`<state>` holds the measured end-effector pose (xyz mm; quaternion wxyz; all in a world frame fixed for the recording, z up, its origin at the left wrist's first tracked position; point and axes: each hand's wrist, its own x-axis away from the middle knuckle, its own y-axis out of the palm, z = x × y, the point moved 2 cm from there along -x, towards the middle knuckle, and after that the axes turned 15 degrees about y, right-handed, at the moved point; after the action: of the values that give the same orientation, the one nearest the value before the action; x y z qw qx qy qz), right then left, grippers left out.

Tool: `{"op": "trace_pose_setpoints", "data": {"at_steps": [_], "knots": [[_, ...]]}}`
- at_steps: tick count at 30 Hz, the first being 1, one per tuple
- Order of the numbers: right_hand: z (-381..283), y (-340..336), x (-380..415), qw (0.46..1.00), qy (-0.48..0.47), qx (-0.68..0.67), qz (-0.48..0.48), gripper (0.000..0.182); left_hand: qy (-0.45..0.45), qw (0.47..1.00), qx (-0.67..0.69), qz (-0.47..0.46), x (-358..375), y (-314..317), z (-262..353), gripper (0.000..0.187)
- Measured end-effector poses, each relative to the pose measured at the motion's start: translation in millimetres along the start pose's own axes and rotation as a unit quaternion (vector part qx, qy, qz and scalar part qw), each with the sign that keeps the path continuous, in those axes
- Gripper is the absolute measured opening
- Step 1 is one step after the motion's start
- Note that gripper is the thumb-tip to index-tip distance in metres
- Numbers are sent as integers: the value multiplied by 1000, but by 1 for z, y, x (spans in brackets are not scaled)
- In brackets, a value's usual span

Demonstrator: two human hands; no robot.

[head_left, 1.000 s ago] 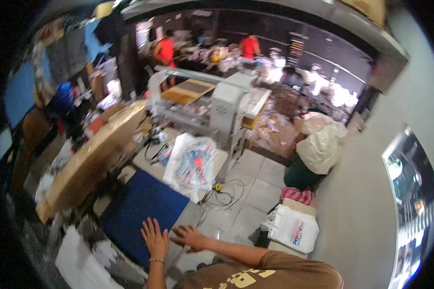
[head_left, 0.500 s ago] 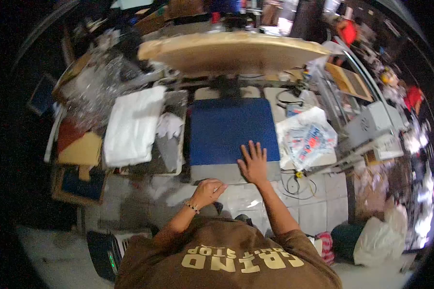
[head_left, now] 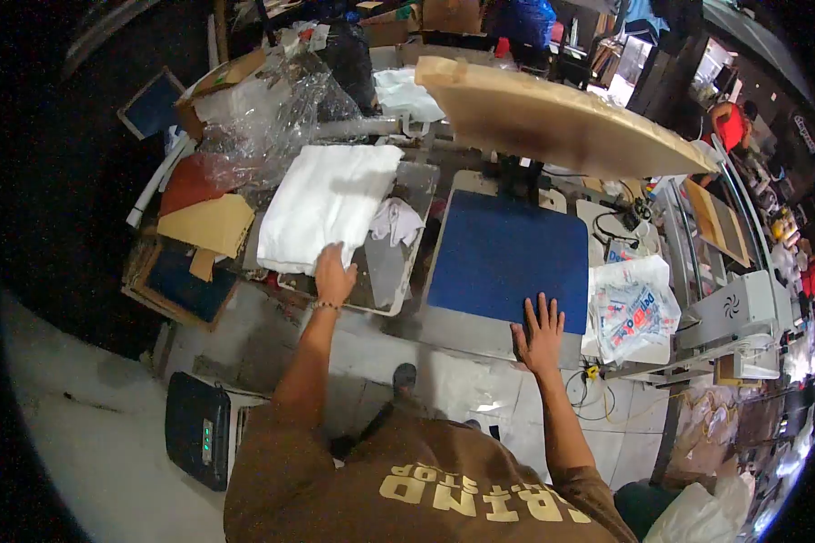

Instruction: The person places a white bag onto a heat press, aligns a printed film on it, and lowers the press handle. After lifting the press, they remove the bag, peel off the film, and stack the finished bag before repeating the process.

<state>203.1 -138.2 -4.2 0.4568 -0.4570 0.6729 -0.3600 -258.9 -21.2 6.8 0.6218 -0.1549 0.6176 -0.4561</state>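
Observation:
My left hand (head_left: 333,279) is at the front edge of a folded stack of white cloth (head_left: 328,204), its fingers lying over the edge with the thumb apart; a firm grip does not show. The stack lies on a grey board, beside a crumpled pale cloth (head_left: 396,221). My right hand (head_left: 541,337) rests flat with fingers spread at the front right part of a blue pad (head_left: 509,249). The pad covers most of a grey platen (head_left: 444,328), whose front strip shows bare.
A large tan padded board (head_left: 561,118) overhangs the pad's far side. To the right lie a printed plastic bag (head_left: 638,312) and a grey machine box (head_left: 729,312). Clear plastic wrap (head_left: 281,118) and cardboard (head_left: 210,226) crowd the left. Another person in red (head_left: 732,125) is far right.
My left hand has moved from near my body out to the left, onto the white cloth stack. My right hand remains on the blue pad's front. The view has turned left.

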Motion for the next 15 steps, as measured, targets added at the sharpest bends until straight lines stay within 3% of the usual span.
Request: {"op": "trace_pose_setpoints", "data": {"at_steps": [2,6,8,9,10,12,13,14,15], "knots": [[1,6,1,1000,-1,15,28,61,-49,991,-73,-105,-13,-2,-17,63],[-8,2,7,999,30,-12,31,58,5,991,-95,-93,-8,7,-43,58],[-14,11,10,998,57,-18,30,57,-18,984,24,-178,-4,-2,-49,43],[-14,17,11,996,83,-19,41,57,56,992,40,-103,0,-3,-59,24],[-16,21,11,993,106,-21,52,58,51,992,39,-106,-7,-18,-59,24],[-20,21,4,992,114,-30,54,55,-18,971,39,-236,-29,-41,-65,22],[-22,17,-1,990,138,-18,14,48,-1,986,87,-143,-35,-50,-75,22],[-22,15,-5,986,164,-5,-30,40,-46,989,98,-102,-45,-55,-89,20],[-22,21,-13,995,95,6,19,31,-62,990,95,-79,-59,-64,-102,17]]}}
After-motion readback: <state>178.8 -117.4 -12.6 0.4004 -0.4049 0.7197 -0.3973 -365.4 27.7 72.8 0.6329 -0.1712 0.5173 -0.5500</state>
